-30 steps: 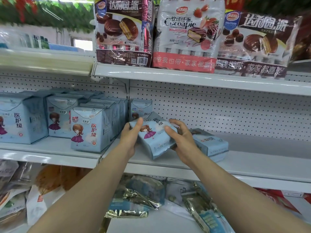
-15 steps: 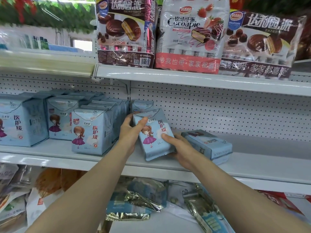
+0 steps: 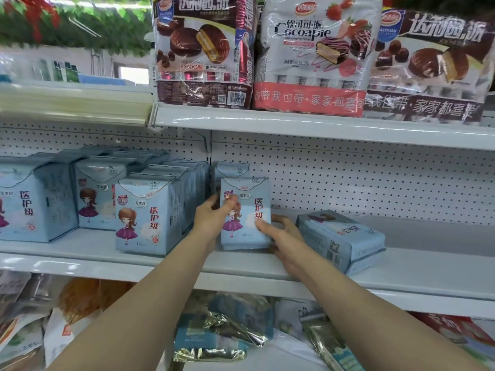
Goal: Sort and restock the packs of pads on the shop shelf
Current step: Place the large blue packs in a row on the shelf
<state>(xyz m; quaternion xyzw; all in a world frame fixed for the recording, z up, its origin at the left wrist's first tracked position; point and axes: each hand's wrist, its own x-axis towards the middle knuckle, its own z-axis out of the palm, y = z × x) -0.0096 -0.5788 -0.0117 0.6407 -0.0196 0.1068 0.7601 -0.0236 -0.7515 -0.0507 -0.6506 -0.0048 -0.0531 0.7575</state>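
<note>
A light-blue pack of pads (image 3: 249, 207) with a cartoon girl stands upright on the middle shelf (image 3: 401, 269). My left hand (image 3: 211, 218) grips its left edge, thumb on the front. My right hand (image 3: 276, 231) holds its lower right corner, thumb on the front and fingers behind. Another upright pack (image 3: 231, 170) stands just behind it. To the right a pack (image 3: 340, 236) lies flat on its side. Rows of upright packs (image 3: 144, 210) fill the shelf to the left.
Bags of chocolate pies (image 3: 316, 57) sit on the upper shelf (image 3: 321, 124). Foil and paper snack bags (image 3: 225, 333) crowd the shelf below. A pegboard back wall (image 3: 375, 178) closes the shelf behind. Bare shelf shows right of the flat pack.
The pack was tilted and lifted between both hands; now it stands upright on the shelf in front of the pack behind it. My right hand has slid down to its lower right corner.
</note>
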